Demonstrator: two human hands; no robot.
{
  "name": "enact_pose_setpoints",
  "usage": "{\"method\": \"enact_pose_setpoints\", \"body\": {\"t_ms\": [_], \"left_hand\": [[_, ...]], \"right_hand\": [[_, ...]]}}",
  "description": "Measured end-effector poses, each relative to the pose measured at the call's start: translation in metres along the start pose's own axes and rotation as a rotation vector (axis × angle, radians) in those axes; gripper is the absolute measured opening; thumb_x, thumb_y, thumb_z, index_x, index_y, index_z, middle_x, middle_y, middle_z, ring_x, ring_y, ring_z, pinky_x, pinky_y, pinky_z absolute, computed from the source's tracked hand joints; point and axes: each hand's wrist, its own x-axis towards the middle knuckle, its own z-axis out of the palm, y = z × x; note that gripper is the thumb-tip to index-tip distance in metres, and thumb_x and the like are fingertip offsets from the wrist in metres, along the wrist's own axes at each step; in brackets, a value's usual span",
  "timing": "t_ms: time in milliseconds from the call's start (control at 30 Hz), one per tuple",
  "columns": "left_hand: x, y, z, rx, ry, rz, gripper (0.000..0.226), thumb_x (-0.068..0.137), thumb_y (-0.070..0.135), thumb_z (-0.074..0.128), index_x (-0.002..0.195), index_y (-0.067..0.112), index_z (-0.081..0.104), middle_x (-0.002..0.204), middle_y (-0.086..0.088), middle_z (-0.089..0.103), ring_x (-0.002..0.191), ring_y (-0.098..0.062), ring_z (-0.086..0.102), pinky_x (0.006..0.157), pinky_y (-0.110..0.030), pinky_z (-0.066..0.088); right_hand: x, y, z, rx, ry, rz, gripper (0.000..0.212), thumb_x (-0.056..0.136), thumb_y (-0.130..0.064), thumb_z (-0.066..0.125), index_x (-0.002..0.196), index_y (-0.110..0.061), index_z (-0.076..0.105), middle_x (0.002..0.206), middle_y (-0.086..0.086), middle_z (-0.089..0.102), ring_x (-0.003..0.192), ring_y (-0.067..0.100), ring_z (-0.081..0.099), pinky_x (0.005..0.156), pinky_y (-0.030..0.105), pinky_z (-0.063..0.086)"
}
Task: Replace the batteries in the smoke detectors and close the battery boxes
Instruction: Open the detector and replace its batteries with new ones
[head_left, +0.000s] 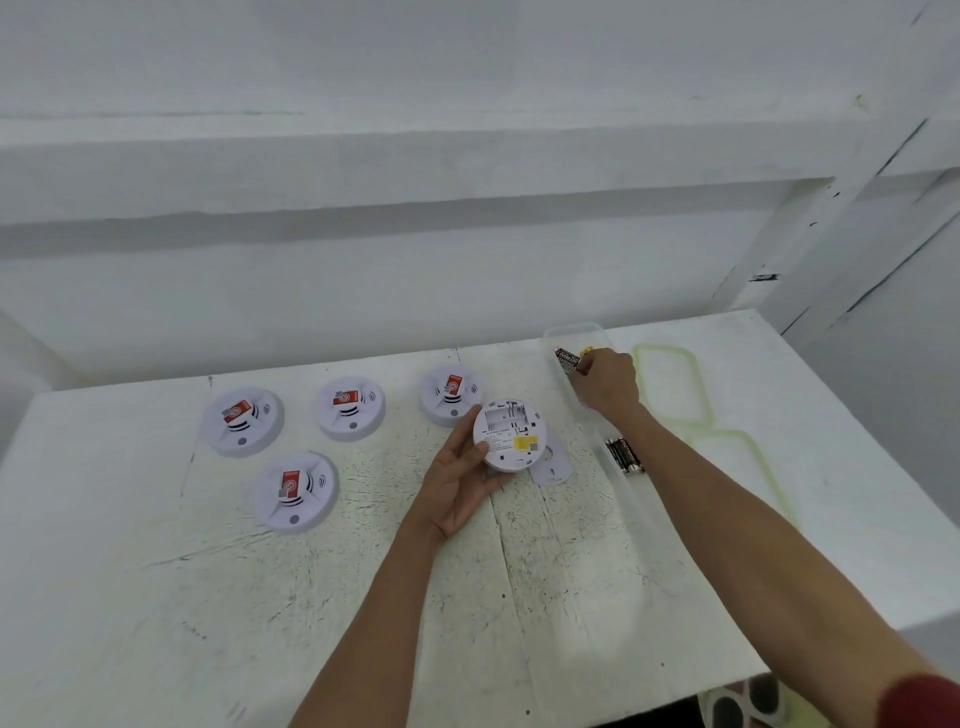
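Both hands are busy in the head view. The left hand (457, 488) grips a white smoke detector (511, 434) by its rim, thumb on one side and fingers curled round the other. It holds the detector underside up, just above the table (156, 597). The battery bay looks open and empty, though the detail is too small to be certain. What appears to be its battery cover (550, 465) lies flat on the table, partly under the detector's near edge.

The right hand (605, 384) reaches into a clear plastic box (571, 332) at the far right, its fingertips pinching a battery (567, 360) with a dark printed label. A few black batteries (623, 454) lie nearer, also behind clear plastic; I cannot tell whether that is the same box or a second one. Two green-rimmed lids (670, 384) rest flat beyond the right forearm. Four other detectors (296, 491) sit face up to the left, each with a red tag.

The detector is probably a light, stiff plastic shell and smooth enough to slip, so the rim grip suits it. The battery is likely small, hard and rather dense. It is best held at its middle so that either end is free to seat against the contacts. The cover is probably thin, with small clips that could break if forced.
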Motion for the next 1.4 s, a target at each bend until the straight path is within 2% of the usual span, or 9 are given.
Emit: {"method": "enact_pose_setpoints", "body": {"t_ms": [133,267,367,467,567,667,733,1100,1400], "left_hand": [[0.001,-0.001,-0.003,-0.016,-0.045,0.004,0.061,0.096,-0.004,0.057,0.152,0.020,0.049,0.156,-0.014,0.051,0.140,-0.043,0.050,0.107,-0.063,0.047],[0.001,0.001,0.000,-0.017,-0.081,0.000,0.082,0.081,0.005,0.084,0.154,0.018,0.047,0.154,-0.015,0.052,0.141,-0.044,0.049,0.106,-0.063,0.048],[0.000,-0.001,0.003,-0.007,-0.086,0.003,0.077,0.085,0.004,0.079,0.154,0.018,0.047,0.157,-0.016,0.049,0.141,-0.044,0.048,0.107,-0.063,0.046],[-0.002,0.001,0.005,-0.021,-0.041,0.005,0.093,0.073,0.011,0.093,0.154,0.019,0.047,0.154,-0.015,0.053,0.140,-0.043,0.051,0.107,-0.061,0.047],[-0.007,-0.001,0.008,-0.024,-0.014,0.008,0.097,0.069,0.014,0.096,0.153,0.018,0.047,0.152,-0.016,0.054,0.137,-0.044,0.053,0.103,-0.060,0.051],[-0.013,-0.004,0.012,-0.004,0.040,0.035,0.063,0.090,0.003,0.072,0.149,0.016,0.052,0.151,-0.019,0.054,0.133,-0.046,0.056,0.100,-0.064,0.052],[-0.016,-0.007,0.015,0.033,0.086,0.048,0.053,0.096,-0.002,0.056,0.146,0.016,0.053,0.149,-0.020,0.056,0.131,-0.047,0.058,0.098,-0.066,0.050],[-0.025,-0.012,0.015,0.018,0.118,0.075,0.056,0.097,-0.009,0.053,0.149,0.010,0.049,0.146,-0.023,0.058,0.132,-0.047,0.056,0.101,-0.064,0.051],[-0.027,-0.008,0.013,0.053,-0.006,0.072,0.058,0.094,-0.006,0.057,0.150,0.005,0.048,0.150,-0.023,0.054,0.137,-0.044,0.053,0.110,-0.064,0.043]], "right_hand": [[-0.016,-0.002,-0.007,0.202,0.205,-0.045,0.021,0.092,-0.018,0.060,0.104,-0.009,0.075,0.095,0.009,0.073,0.088,0.022,0.062,0.072,0.024,0.041],[-0.037,-0.010,-0.014,0.305,0.323,-0.122,0.024,0.095,-0.021,0.060,0.111,-0.008,0.073,0.099,0.008,0.074,0.089,0.021,0.068,0.078,0.019,0.039],[-0.057,-0.014,-0.022,0.391,0.360,-0.160,0.021,0.096,-0.021,0.061,0.109,-0.008,0.072,0.096,0.003,0.075,0.085,0.016,0.067,0.074,0.012,0.040],[-0.077,-0.022,-0.022,0.442,0.378,-0.196,0.021,0.097,-0.021,0.062,0.113,-0.009,0.068,0.087,-0.009,0.069,0.078,0.009,0.063,0.067,-0.001,0.037],[-0.097,-0.026,-0.017,0.531,0.364,-0.227,0.019,0.096,-0.027,0.064,0.109,-0.013,0.062,0.083,-0.013,0.066,0.074,0.007,0.064,0.068,0.017,0.051],[-0.116,-0.026,-0.005,0.554,0.336,-0.253,0.012,0.093,-0.026,0.068,0.097,-0.016,0.062,0.083,-0.009,0.070,0.075,0.005,0.066,0.070,0.032,0.057],[-0.127,-0.024,0.005,0.558,0.312,-0.241,0.012,0.092,-0.026,0.070,0.092,-0.016,0.064,0.081,-0.010,0.069,0.073,0.003,0.066,0.071,0.033,0.058],[-0.154,-0.021,0.019,0.512,0.255,-0.154,0.017,0.092,-0.035,0.068,0.088,-0.020,0.063,0.077,-0.013,0.069,0.067,0.001,0.065,0.065,0.029,0.057],[-0.154,-0.025,0.017,0.432,0.260,-0.246,0.015,0.094,-0.036,0.065,0.091,-0.021,0.061,0.079,-0.012,0.068,0.071,0.004,0.064,0.065,0.028,0.055]]}}
